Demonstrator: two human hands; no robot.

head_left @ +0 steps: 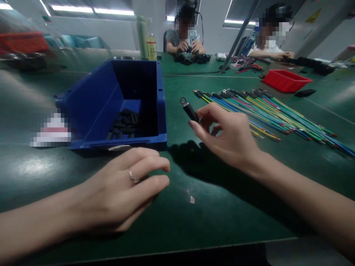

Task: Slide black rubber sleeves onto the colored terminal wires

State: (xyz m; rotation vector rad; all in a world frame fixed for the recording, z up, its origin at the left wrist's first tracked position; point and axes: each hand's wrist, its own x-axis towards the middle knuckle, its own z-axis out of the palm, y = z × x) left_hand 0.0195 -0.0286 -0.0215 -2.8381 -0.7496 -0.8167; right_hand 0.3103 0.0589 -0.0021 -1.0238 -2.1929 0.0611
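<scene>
Between thumb and fingertips, my right hand point(227, 131) pinches a cable lug with a black sleeve point(190, 111), its metal ring end pointing up and to the left. Whether a wire runs on behind the fingers is hidden. My left hand point(124, 188), with a ring on one finger, is low over the table, fingers loosely bent and apart, holding nothing visible. Just beyond it stands a blue bin point(88, 107) with several short black sleeves point(126, 122) inside. To the right of my right hand lies a row of coloured wires point(277, 114) with black-sleeved lugs at their far ends.
The green table point(210, 218) carries a red tray point(287, 81) at the far right and a bottle point(151, 46) behind the bin. A pixelated pale object point(52, 131) lies left of the bin. Two people point(187, 35) sit working across the table.
</scene>
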